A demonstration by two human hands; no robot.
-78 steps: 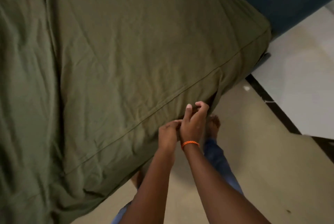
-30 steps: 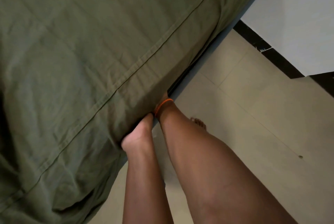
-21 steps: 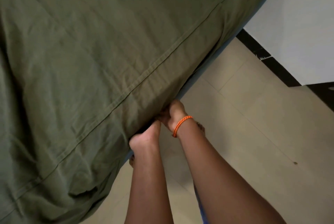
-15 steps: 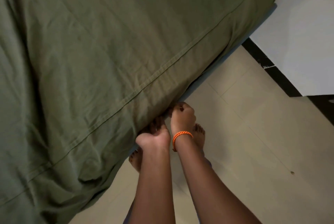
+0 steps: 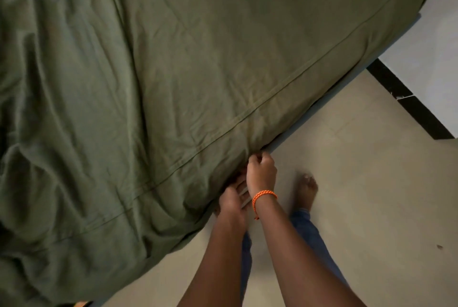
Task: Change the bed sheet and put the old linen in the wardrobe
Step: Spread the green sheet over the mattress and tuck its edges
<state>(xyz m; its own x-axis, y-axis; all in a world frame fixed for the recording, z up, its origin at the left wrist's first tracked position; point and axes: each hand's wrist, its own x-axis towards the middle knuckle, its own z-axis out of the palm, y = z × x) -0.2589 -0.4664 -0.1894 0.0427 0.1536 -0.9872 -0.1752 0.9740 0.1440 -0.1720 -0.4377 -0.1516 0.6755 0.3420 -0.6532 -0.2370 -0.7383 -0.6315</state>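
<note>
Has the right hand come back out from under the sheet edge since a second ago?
Yes. The right hand has drawn out toward the floor and now grips the green sheet at its edge.
</note>
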